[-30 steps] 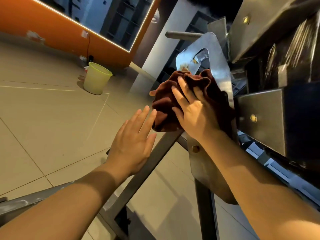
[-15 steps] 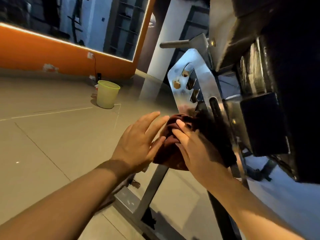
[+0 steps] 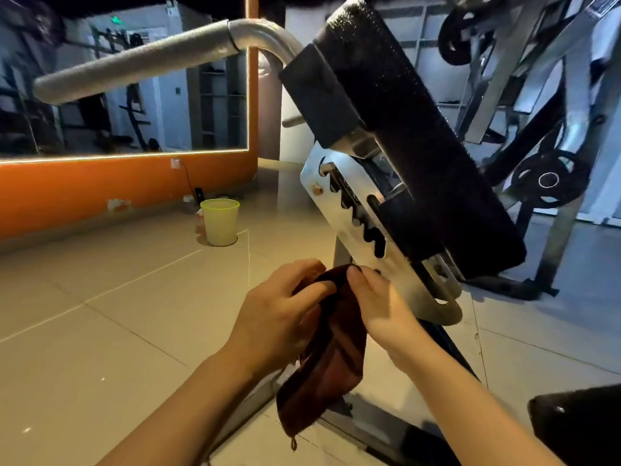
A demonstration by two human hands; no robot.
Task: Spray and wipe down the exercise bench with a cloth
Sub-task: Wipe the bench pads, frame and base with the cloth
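Indoors, a tiled gym floor [image 3: 100,314] is seen stretching toward an orange wall [image 3: 84,190] on the left, above which a mirror [image 3: 134,95] edged with a light strip is mounted. A pale green bucket [image 3: 220,222] is stood on the tiles near that wall. Overhead at left, a padded grey bar [image 3: 134,62] is angled across the view. At lower centre, the left hand [image 3: 279,314] is shown with fingers curled round the upper edge of a dark maroon cloth [image 3: 329,358], which is held clear of the metal and hangs with its long axis running almost vertically, the top gathered between both hands and the loose bottom corner pointed at the floor. The fabric appears thick, towel-like and folded in long creases, with a small loop dangling from its lowest point. The right hand [image 3: 379,307] is seen pinching the same top edge, just beside a notched steel adjustment plate [image 3: 363,230] of the exercise bench. The black backrest pad [image 3: 420,146] is tilted steeply above that plate, its surface speckled. At far right, weight plates [image 3: 551,179] and machine frames are blurred in the background.
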